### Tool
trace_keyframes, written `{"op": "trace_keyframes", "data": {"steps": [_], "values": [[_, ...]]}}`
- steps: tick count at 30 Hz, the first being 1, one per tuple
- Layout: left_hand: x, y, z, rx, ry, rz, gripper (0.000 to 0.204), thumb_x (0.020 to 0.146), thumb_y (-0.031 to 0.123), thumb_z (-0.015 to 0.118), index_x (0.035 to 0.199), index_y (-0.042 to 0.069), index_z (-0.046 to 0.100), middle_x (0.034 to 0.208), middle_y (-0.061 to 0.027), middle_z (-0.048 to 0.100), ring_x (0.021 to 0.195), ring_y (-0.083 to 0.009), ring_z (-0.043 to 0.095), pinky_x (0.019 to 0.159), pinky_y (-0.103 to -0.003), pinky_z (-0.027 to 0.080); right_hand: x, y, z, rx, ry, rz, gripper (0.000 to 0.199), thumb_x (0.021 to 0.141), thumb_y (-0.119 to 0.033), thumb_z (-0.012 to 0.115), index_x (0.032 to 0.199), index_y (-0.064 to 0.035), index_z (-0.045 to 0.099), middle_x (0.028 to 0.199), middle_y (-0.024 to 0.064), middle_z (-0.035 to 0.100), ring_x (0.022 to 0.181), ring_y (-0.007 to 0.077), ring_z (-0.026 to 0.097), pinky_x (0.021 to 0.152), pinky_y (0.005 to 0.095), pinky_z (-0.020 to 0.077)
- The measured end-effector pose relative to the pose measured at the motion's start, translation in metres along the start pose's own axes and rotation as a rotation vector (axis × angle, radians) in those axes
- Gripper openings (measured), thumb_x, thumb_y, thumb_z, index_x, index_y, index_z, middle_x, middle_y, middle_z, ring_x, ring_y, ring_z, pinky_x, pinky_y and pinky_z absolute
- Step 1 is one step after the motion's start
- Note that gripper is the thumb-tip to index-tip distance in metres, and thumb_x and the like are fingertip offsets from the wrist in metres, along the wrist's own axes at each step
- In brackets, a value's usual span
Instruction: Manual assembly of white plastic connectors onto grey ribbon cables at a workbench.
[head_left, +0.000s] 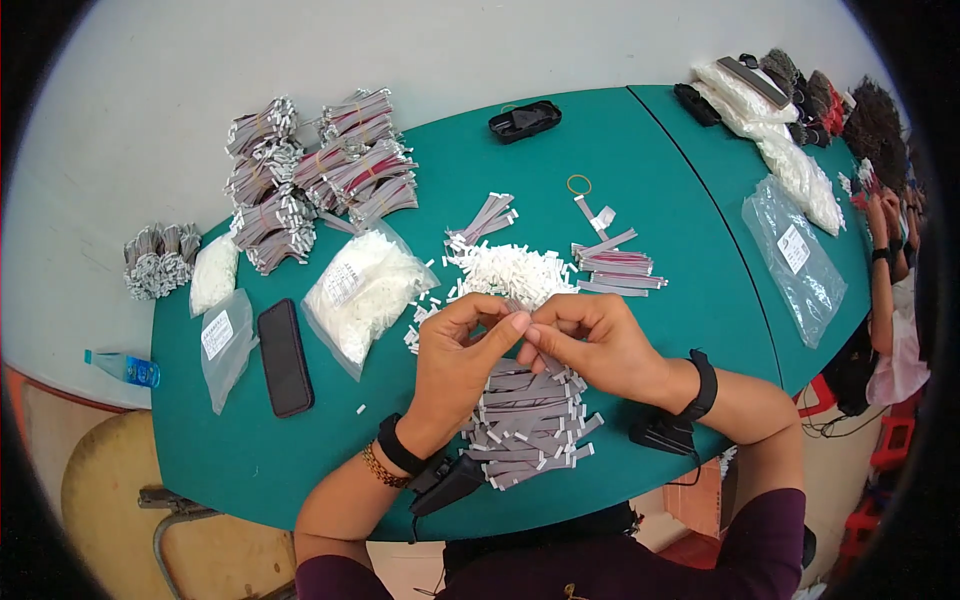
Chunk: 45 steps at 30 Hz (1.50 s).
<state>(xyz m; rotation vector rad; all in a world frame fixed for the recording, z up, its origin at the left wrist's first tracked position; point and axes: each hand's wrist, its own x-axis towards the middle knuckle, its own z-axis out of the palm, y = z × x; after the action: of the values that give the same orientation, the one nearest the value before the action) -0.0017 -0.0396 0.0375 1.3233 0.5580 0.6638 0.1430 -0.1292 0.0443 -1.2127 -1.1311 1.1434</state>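
A short grey ribbon cable (522, 306) is pinched between the fingertips of the left hand (462, 352) and right hand (590, 340), above a pile of grey ribbon cables with white end connectors (530, 425) at the near edge of the green worktop (700, 290). Behind the hands, a heap of small white plastic connectors (515, 272) is partly hidden. A black phone (285, 356) and a clear bag of white connectors (362, 290) are seen toward the left edge.

Green desk (640, 160) carries black phone (284, 357) lying flat at left, beside clear bags of white parts (362, 291). Banded cable bundles (320, 175) stacked at far left. Yellow rubber band (579, 184) near far edge. Blue bottle (128, 368) off desk, left.
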Motion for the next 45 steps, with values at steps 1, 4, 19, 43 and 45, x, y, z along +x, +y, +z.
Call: {"op": "trace_keyframes", "data": {"steps": [1,4,19,43,45], "values": [[-0.001,-0.001,0.001,-0.036,0.011,0.001,0.010,0.082,0.010,0.064,0.086,0.002,0.060,0.079,-0.0019,0.060,0.065,-0.0060,0.049,0.057,-0.020,0.038,0.000,-0.001,-0.001,0.040,-0.012,0.013,0.013,0.090,-0.008,0.053,0.088,0.0031,0.059,0.074,0.0064,0.064,0.066,0.0074,0.059,0.057,0.0195,0.0452],[-0.002,0.000,0.003,-0.109,0.033,0.003,0.009,0.082,0.009,0.063,0.087,0.002,0.060,0.082,-0.0028,0.060,0.067,-0.0067,0.050,0.058,-0.020,0.038,0.000,-0.002,-0.001,0.122,-0.035,0.038,0.013,0.090,-0.008,0.052,0.088,0.0032,0.058,0.075,0.0066,0.064,0.066,0.0080,0.060,0.058,0.0197,0.0462],[-0.003,0.004,0.000,-0.113,-0.011,-0.048,0.014,0.086,0.011,0.058,0.095,0.001,0.060,0.086,-0.0025,0.059,0.068,-0.0074,0.049,0.061,-0.021,0.040,-0.001,0.006,0.001,0.110,-0.035,0.011,0.013,0.091,-0.007,0.051,0.087,0.0036,0.057,0.078,0.0085,0.064,0.068,0.0110,0.062,0.061,0.0207,0.0482],[0.000,0.006,-0.005,0.017,0.052,0.079,0.011,0.082,0.006,0.065,0.089,-0.001,0.064,0.084,-0.0052,0.064,0.075,-0.0080,0.058,0.071,-0.022,0.046,0.003,0.005,-0.005,0.116,-0.077,0.030,0.014,0.091,-0.009,0.052,0.088,0.0028,0.059,0.077,0.0088,0.065,0.068,0.0115,0.062,0.061,0.0226,0.0491],[-0.001,0.004,-0.004,-0.010,0.034,0.055,0.012,0.081,0.006,0.065,0.091,-0.001,0.064,0.084,-0.0047,0.064,0.077,-0.0081,0.057,0.071,-0.022,0.045,0.003,0.005,-0.002,0.146,-0.052,0.024,0.014,0.090,-0.010,0.053,0.088,0.0023,0.059,0.076,0.0072,0.064,0.067,0.0097,0.061,0.060,0.0214,0.0482]]}}
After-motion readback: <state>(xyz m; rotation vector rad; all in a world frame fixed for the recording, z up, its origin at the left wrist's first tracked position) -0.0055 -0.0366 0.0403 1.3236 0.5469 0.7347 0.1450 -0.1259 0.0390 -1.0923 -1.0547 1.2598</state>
